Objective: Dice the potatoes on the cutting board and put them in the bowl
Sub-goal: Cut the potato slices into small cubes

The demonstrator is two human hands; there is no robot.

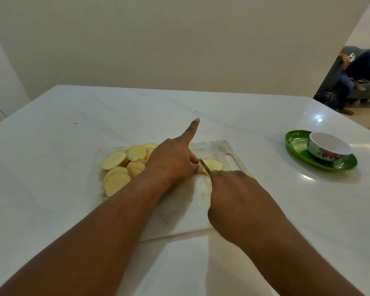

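Note:
A white cutting board [188, 206] lies on the white table. Several pale yellow potato slices [120, 167] are heaped on its left part. Near the board's far right lies another stack of potato slices [214, 164], and my left hand [173, 161] pinches its left end while one finger points straight up and away. My right hand [237, 199] grips a knife [205, 166]; its handle is hidden in the fist and the blade rests across that stack. A white bowl with a flower pattern [329, 147] stands far right, with nothing visible inside.
The bowl sits on a green plate [297, 142] near the table's right edge. A plain wall rises behind the table. Through an opening at the far right a person sits on a sofa [350, 75].

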